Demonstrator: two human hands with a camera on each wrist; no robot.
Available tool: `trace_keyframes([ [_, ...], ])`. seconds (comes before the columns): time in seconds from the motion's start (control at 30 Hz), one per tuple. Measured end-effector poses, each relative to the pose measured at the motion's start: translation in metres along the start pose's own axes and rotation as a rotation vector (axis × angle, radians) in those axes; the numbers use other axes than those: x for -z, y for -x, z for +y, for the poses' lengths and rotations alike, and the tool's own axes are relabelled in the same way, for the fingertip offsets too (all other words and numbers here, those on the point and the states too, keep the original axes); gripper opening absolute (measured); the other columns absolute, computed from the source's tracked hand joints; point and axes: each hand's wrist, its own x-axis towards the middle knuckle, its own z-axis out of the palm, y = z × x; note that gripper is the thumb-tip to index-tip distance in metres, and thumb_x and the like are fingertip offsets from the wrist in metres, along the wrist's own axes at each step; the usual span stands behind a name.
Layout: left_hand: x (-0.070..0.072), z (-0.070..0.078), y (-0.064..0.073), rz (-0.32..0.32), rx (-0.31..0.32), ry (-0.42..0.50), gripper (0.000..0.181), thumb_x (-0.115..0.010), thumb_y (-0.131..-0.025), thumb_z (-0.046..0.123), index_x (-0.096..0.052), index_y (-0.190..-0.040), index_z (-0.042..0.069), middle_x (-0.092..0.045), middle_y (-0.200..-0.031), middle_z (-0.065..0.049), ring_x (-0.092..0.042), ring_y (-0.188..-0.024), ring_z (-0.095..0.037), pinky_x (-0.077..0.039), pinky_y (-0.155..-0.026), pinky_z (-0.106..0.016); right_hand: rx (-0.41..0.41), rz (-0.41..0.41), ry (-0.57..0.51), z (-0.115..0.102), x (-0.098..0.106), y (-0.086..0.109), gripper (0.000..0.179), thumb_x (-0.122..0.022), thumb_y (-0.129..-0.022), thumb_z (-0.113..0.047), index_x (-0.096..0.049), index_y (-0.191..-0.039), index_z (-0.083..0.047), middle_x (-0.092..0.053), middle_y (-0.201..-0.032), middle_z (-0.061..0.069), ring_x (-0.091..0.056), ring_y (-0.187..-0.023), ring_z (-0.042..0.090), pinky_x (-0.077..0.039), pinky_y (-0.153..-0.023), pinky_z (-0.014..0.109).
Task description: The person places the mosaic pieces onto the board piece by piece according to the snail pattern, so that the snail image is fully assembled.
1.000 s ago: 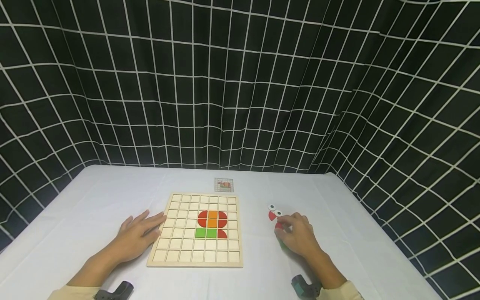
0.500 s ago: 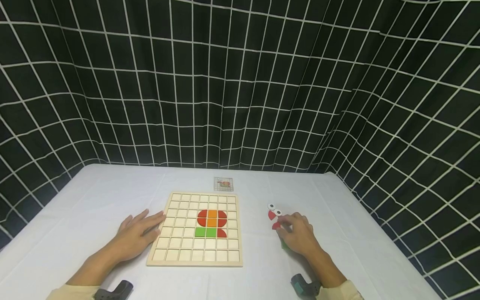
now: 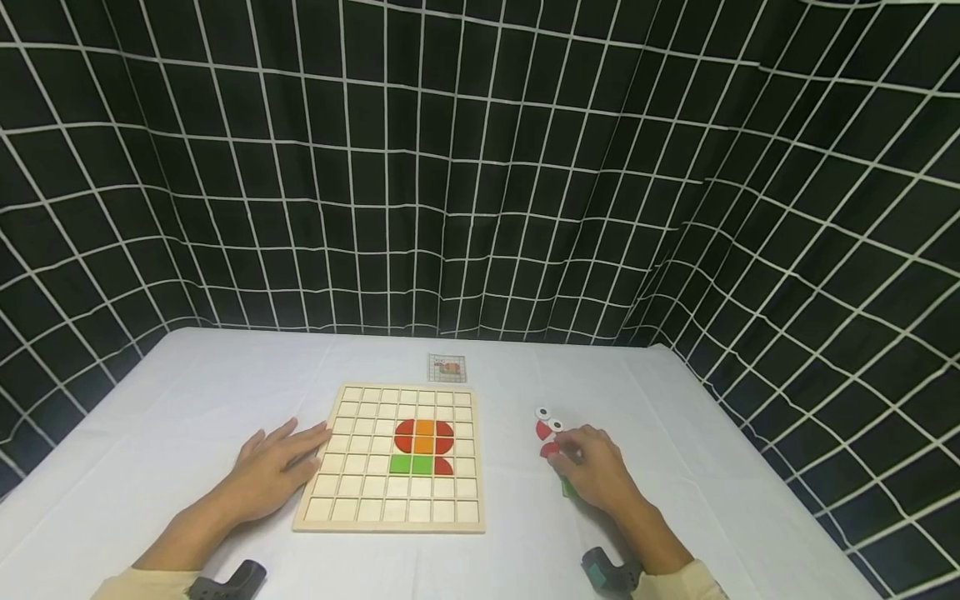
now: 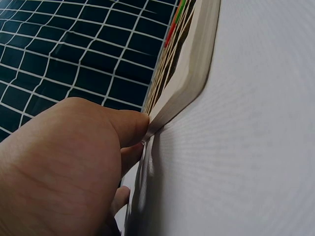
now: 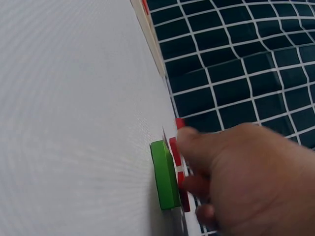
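Note:
My left hand (image 3: 273, 471) lies at the left side of a wooden grid board (image 3: 345, 487), with fairly straight fingers touching its edge. In the left wrist view the thumb (image 4: 133, 125) meets the board's corner. Red quarter-circle tiles (image 3: 444, 467), orange square tiles (image 3: 424, 436) and green square tiles (image 3: 412, 464) sit in the grid. To the right of the board, my right hand (image 3: 596, 471) pinches a red quarter-circle tile (image 3: 551, 450) between thumb and forefinger, low over the table. A green tile (image 5: 165, 174) lies below this hand, partly hidden in the head view.
Two white eye tiles (image 3: 543, 413) and another red tile (image 3: 542, 431) lie just beyond the right fingertips. A small picture card (image 3: 447, 367) lies behind the board on the white-covered table (image 3: 517, 517). A black gridded curtain (image 3: 480, 208) surrounds the back and sides.
The red quarter-circle tile at the right fingertips has shifted slightly left and turned a little. The left hand and the board stay in place.

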Motion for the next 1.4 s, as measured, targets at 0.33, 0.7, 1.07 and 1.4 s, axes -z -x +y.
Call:
trace_keyframes([
  [0.33,0.0,0.003,0.002,0.001,-0.001,0.005,0.041,-0.055,-0.098,0.025,-0.057,-0.135,0.008,-0.048,-0.143,-0.009,-0.024,-0.136,-0.047,-0.001,-0.106,-0.067,0.181,0.086,-0.094,-0.008,0.003,-0.002,0.026,-0.08,-0.081,-0.011,-0.072,-0.105,-0.006,-0.068,-0.095,-0.002,-0.062,-0.087,0.017,-0.053,-0.076,0.037],
  [0.7,0.001,0.0,0.002,0.008,-0.007,0.005,0.04,-0.055,-0.098,0.025,-0.058,-0.134,0.009,-0.049,-0.143,-0.009,-0.024,-0.136,-0.047,-0.002,-0.105,-0.067,0.311,0.133,-0.127,-0.034,0.0,-0.008,0.023,-0.081,-0.079,-0.011,-0.073,-0.1,-0.009,-0.068,-0.093,-0.008,-0.059,-0.083,0.013,-0.051,-0.071,0.033],
  [1.07,0.002,0.004,0.001,0.009,-0.001,-0.015,0.039,-0.056,-0.097,0.023,-0.059,-0.133,0.008,-0.049,-0.142,-0.01,-0.025,-0.136,-0.047,-0.003,-0.105,-0.068,0.314,0.091,-0.172,-0.056,-0.01,-0.013,0.022,-0.081,-0.08,-0.012,-0.073,-0.101,-0.01,-0.067,-0.087,-0.013,-0.06,-0.081,0.017,-0.05,-0.071,0.036],
  [1.4,0.001,0.002,0.002,0.011,-0.01,-0.01,0.039,-0.056,-0.097,0.022,-0.059,-0.133,0.008,-0.049,-0.142,-0.01,-0.025,-0.136,-0.048,-0.003,-0.105,-0.068,0.274,0.078,-0.162,-0.064,-0.019,-0.015,0.023,-0.079,-0.082,-0.014,-0.072,-0.104,-0.009,-0.067,-0.08,-0.012,-0.059,-0.075,0.014,-0.047,-0.066,0.034],
])
